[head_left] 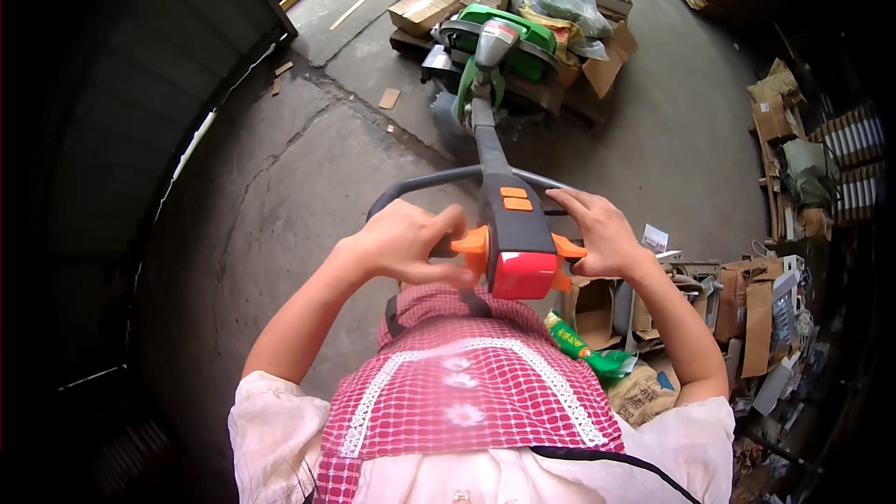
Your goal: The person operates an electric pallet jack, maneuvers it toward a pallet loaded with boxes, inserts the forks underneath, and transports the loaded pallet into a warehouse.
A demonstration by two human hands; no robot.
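Note:
The control handle of an electric pallet truck points toward me, with a dark loop grip, orange buttons on top and a red end. My left hand is closed round its left side, thumb and forefinger beside the orange thumb lever. My right hand holds the right side, its fingers laid over the bar and its thumb near the other orange lever. Beyond it stands the truck's green body, joined by a dark shaft. Part of the grip is hidden under my hands.
Cardboard boxes and plastic bags are piled at the truck's far side. Stacked cartons and scrap line the right. A dark metal door stands at the left. Cardboard scraps lie on the cracked concrete floor.

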